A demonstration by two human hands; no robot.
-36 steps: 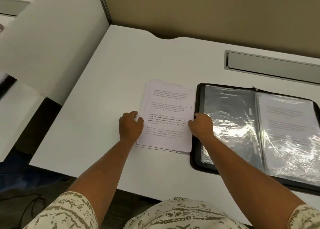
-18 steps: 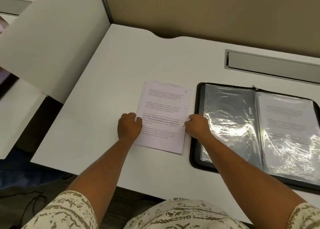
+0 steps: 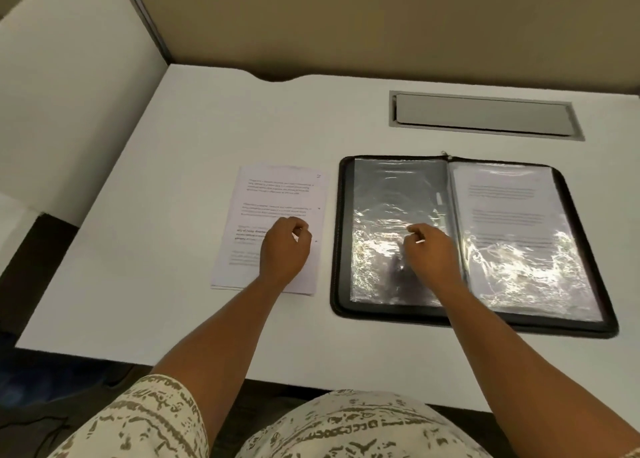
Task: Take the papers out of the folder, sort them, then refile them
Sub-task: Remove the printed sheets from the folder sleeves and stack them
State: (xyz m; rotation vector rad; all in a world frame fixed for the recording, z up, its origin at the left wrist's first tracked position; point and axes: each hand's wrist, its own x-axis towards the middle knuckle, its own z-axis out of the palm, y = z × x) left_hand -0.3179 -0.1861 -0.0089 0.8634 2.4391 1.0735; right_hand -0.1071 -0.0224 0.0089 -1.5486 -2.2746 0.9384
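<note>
The papers (image 3: pixel 273 222) lie in a squared stack on the white bench (image 3: pixel 173 146), at 9 o'clock from the open folder (image 3: pixel 346 236) and just beside its left edge without touching it. The stack's long axis runs from 6 to 12 o'clock, leaning a little right at the top; the print reads from the person's side, heading at 12.

The left hand (image 3: pixel 284 249) rests on the lower middle of the stack, fingers curled under, so its grip looks loosely closed; whether it pinches a sheet I cannot tell. The right hand (image 3: pixel 429 253) hovers on or over the folder's left sleeve (image 3: pixel 391 194), fingers curled, holding nothing that I can see.

The sheets will likely be light, limp and slick on one another, so a push would fan them. Best taken at a long edge or corner, thumb above and fingers below, or pressed flat to slide. The sleeves look thin, glossy and crinkled; the opening probably needs lifting before a sheet goes in. The right sleeve (image 3: pixel 512 236) has a printed page in it.
</note>
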